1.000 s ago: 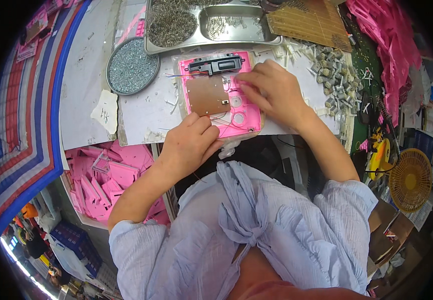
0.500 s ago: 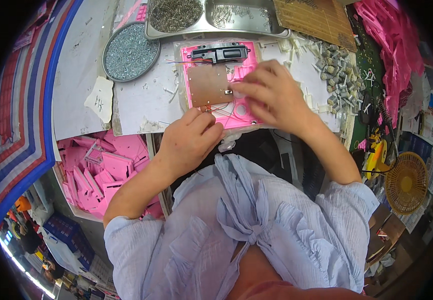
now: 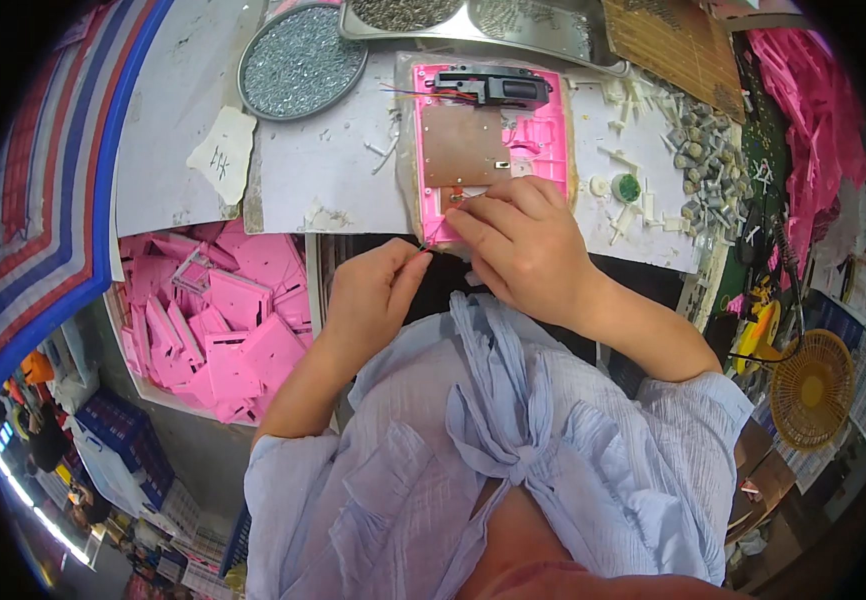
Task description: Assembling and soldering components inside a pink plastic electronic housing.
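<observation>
A pink plastic housing [image 3: 557,125] lies open on the worktable in front of me. A brown circuit board [image 3: 461,147] is set inside it, below a black plastic mechanism [image 3: 488,87] with coloured wires leading off its left end. At the housing's lower left corner, my left hand [image 3: 371,292] pinches a thin wire end between thumb and forefinger. My right hand [image 3: 528,245] lies over the housing's lower edge with its fingers drawn together near the wires below the board. What those fingertips hold, if anything, is hidden.
A round tray of small screws [image 3: 303,62] and a metal tray of springs [image 3: 493,38] stand at the back. Small cylindrical parts [image 3: 698,160] and white plastic pieces are scattered right. A box of pink housings [image 3: 218,310] sits lower left; a yellow fan [image 3: 811,388] stands right.
My right hand has come down from the board's right side to the housing's lower edge. My left hand has drawn back below the corner. The view has shifted, revealing a green round piece.
</observation>
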Available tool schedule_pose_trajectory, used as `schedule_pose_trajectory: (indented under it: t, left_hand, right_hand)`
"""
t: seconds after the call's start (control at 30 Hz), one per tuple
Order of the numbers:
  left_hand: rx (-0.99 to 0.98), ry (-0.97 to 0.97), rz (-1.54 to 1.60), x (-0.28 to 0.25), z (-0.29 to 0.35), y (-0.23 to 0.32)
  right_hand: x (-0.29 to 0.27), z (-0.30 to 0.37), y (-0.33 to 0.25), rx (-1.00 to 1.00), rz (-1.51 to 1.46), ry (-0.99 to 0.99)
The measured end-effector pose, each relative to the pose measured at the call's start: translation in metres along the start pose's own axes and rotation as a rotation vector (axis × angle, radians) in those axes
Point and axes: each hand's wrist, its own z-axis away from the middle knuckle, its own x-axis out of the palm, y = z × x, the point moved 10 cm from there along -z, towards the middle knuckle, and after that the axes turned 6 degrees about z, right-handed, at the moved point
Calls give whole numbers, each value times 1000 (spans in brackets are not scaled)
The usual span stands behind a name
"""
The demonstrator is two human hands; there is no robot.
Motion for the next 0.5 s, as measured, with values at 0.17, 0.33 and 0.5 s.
schedule_pose_trajectory:
  t: [0.17, 0.33, 0.5]
  left_hand:
    - [241, -42, -362, 34, 26, 15]
    - [318, 69, -360, 44, 15, -9]
    - [395, -89, -426, 34, 8, 19]
  right_hand:
    - [5, 2, -4, 11, 26, 50]
    - [12, -3, -10, 43, 45, 33]
    - [22, -3, -9, 48, 120, 99]
